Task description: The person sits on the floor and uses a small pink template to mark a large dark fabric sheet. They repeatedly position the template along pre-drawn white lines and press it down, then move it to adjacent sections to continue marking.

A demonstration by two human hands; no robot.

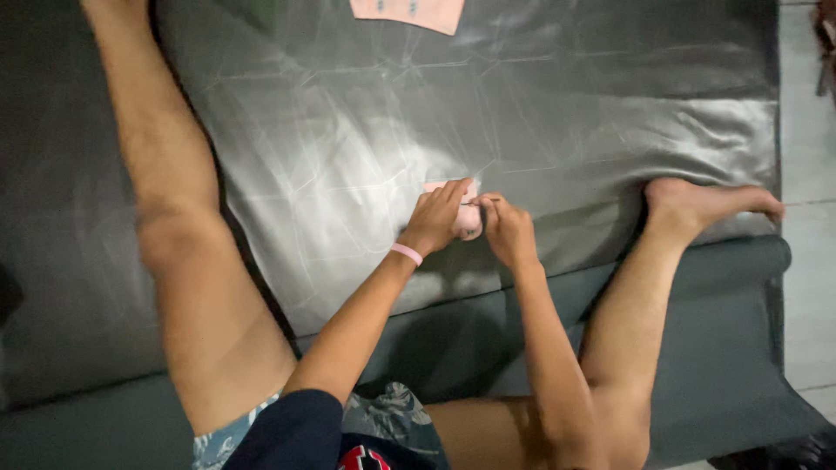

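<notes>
Grey shiny fabric covers most of the floor area, 1 big sheet w/ faint marked lines, spread flat from far edge to near middle. Under it, a darker grey mat shows at near and right side; pale tiled floor at far right. No containers visible.

Person sits on the mat, 2 bare legs spread: one runs up the left side, other bent at right w/ foot resting on fabric's near edge.

1 pink paper piece lies at far edge, partly cut off by frame.

Left hand, pink band on wrist, fingers curled over a small pink piece at centre on the fabric, pressing it down. Right hand just beside, touching it, fingertips pinched on a thin item at the piece's edge; too blurred to tell what.
</notes>
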